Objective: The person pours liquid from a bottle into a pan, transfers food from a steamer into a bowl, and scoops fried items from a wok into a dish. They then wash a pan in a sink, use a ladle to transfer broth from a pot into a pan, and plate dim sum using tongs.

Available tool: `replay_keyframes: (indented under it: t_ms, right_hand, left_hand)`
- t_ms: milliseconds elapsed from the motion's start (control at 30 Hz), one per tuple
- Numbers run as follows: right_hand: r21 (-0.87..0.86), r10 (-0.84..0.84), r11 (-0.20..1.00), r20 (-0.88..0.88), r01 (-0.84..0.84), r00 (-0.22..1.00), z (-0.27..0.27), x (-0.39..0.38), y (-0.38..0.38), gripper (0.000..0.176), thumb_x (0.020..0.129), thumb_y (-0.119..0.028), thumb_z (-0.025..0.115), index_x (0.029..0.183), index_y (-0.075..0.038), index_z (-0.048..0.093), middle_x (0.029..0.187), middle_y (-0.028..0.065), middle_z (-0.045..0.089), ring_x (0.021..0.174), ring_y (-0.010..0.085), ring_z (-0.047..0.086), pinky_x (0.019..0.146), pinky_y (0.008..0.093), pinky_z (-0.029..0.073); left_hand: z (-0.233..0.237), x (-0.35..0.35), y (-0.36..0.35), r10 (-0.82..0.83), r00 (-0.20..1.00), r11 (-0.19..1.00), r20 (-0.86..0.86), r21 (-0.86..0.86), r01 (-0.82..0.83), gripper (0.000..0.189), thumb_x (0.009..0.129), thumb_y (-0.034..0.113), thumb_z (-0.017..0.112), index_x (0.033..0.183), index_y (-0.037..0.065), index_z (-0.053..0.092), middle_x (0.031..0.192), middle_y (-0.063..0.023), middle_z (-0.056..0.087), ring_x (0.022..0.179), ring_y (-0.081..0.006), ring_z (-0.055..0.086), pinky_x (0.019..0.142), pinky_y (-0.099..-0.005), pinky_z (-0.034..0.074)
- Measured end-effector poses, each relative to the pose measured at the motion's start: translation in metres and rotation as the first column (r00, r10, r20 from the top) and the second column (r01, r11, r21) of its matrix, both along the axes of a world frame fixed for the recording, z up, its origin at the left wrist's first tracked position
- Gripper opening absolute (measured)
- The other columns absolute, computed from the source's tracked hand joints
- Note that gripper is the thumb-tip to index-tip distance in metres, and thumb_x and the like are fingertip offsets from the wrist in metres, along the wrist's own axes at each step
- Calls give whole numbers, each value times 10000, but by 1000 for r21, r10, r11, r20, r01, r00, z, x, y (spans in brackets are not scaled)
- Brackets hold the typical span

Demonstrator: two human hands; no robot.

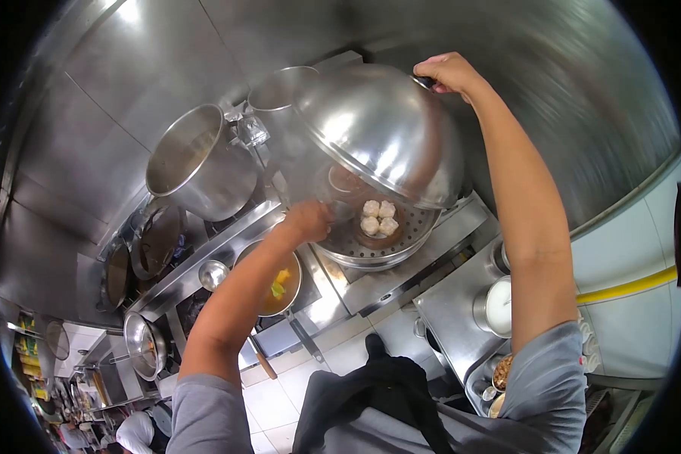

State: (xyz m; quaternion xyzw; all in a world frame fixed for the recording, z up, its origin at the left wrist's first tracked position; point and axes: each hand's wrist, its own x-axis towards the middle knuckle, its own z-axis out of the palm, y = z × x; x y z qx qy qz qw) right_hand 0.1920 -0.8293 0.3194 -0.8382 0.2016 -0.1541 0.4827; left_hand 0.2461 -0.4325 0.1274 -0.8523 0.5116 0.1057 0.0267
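Observation:
My right hand (450, 73) grips the black handle of a big domed steel lid (386, 121), holding it tilted above the steamer. Under the lid, a perforated steamer tray (339, 244) bears a small round basket (382, 240) with several pale dumplings (378, 219) in it. Behind that basket, a second round container (346, 178) is partly covered by the lid. Beside the dumplings, at the tray's left edge, is my left hand (309, 222), its fingers curled. A blurred greyish shape shows at its fingertips; I cannot make out what it is.
A large steel pot (204, 170) stands at the back left, with another pot (280, 89) behind the lid. A handled pan (282, 291) holds yellow-green food in liquid near my left forearm. On the right counter is a container of white contents (499, 306). A person (138, 433) is at lower left.

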Motion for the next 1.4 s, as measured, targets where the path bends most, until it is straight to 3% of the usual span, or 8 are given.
replay_keyframes:
  t_ms: [300, 533, 733, 900, 967, 1033, 1133, 1400]
  right_hand:
    - [-68, 41, 997, -34, -44, 999, 2, 11, 19, 237, 736, -274, 781, 869, -78, 776, 744, -4, 660, 609, 71, 544, 567, 218, 468]
    - [-473, 87, 876, -39, -95, 995, -27, 5, 111, 313, 724, -295, 794, 937, -66, 785, 843, 89, 753, 786, 216, 714, 759, 340, 568]
    - [-726, 25, 686, -30, -39, 999, -74, 8, 181, 361, 761, -337, 749, 1028, -96, 789, 1071, 121, 758, 1010, 302, 716, 917, 397, 555]
    - [-882, 62, 471, 24, -8, 998, -75, -34, 220, 529, 941, -450, 663, 1375, -146, 650, 1365, 198, 633, 1285, 365, 576, 1097, 430, 437]
    - [-632, 235, 767, 121, -107, 965, -75, -64, 283, 482, 970, -353, 670, 1365, -77, 649, 1423, 170, 606, 1279, 318, 591, 1088, 392, 441]
    - [-524, 421, 823, 301, -221, 856, -139, -85, 326, 439, 1021, -321, 624, 1357, -41, 646, 1355, 123, 667, 1189, 228, 640, 1033, 325, 473]
    - [-290, 685, 716, 116, -635, 719, -234, -158, 497, 357, 1059, -205, 568, 1377, -44, 596, 1295, 52, 659, 1081, 123, 614, 885, 257, 490]
    - [17, 979, -177, -98, -984, -177, -250, -382, 877, 347, 896, -71, 703, 1240, -46, 676, 1197, 82, 625, 774, 135, 590, 667, 261, 495]
  left_hand:
    - [11, -47, 8, -24, 1000, 989, 16, -143, 26, 385, 989, 392, 591, 1282, 156, 672, 1174, -140, 688, 1062, -360, 673, 906, -451, 546]
    - [70, -123, 178, 259, 965, 856, -51, -450, -253, 260, 978, 202, 633, 1172, 43, 701, 1011, -173, 676, 902, -392, 648, 811, -478, 518]
    - [-21, -281, 405, 637, 706, 553, -309, -454, -698, 175, 948, 144, 660, 1034, 29, 760, 935, -183, 725, 823, -381, 665, 764, -437, 533]
    - [-93, -485, 543, 848, 220, 36, -483, -361, -932, 188, 954, 129, 657, 1076, 28, 758, 1021, -186, 746, 932, -355, 719, 812, -415, 571]
    - [-118, -566, 569, 879, 71, -109, -472, -344, -933, 204, 968, 156, 635, 1077, 34, 757, 1078, -195, 740, 1005, -393, 695, 899, -437, 550]
    - [-153, -651, 583, 862, -67, -234, -503, -277, -932, 244, 965, 177, 635, 1143, 42, 734, 1105, -202, 731, 993, -398, 697, 890, -445, 550]
    - [-174, -749, 576, 653, -364, -496, -664, -13, -868, 322, 971, 267, 629, 1190, 48, 718, 1079, -192, 750, 984, -362, 721, 884, -451, 555]
    - [-228, -887, 588, 480, -515, -697, -711, 48, -715, 341, 985, 292, 618, 1207, 52, 717, 1074, -222, 739, 1008, -354, 715, 896, -438, 547]
